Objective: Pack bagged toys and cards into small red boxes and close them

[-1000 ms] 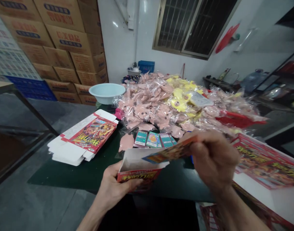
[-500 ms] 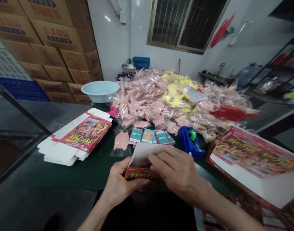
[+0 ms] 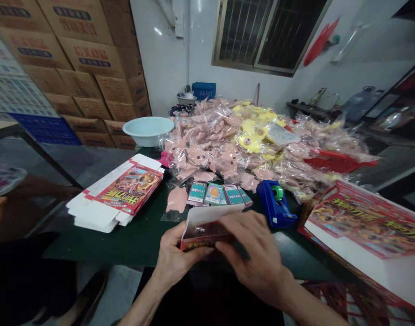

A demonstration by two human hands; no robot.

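Observation:
My left hand (image 3: pixel 175 253) is closed round the left end of a small red printed carton (image 3: pixel 204 241), thumb along its front. The carton's white flap (image 3: pixel 210 213) stands up and its top is open, with something shiny inside that I cannot make out. On the right end of the carton is my right hand (image 3: pixel 251 244), its fingers over the opening and its thumb at the front edge. Just behind the flap lie several printed cards (image 3: pixel 214 194) and a pink bear-shaped piece in a clear bag (image 3: pixel 176 199).
Flattened red-and-white cartons (image 3: pixel 129 188) lie left. A blue tape dispenser (image 3: pixel 277 206) and a large open box (image 3: pixel 367 226) are right. Bagged pink and yellow toys (image 3: pixel 228 136) are heaped behind, beside a pale blue basin (image 3: pixel 148 129). Another person's arm (image 3: pixel 47 188) shows at left.
My right hand has moved from the inside of the flap to the carton's right end. The carton's opening now shows. Another person has come into view at the left.

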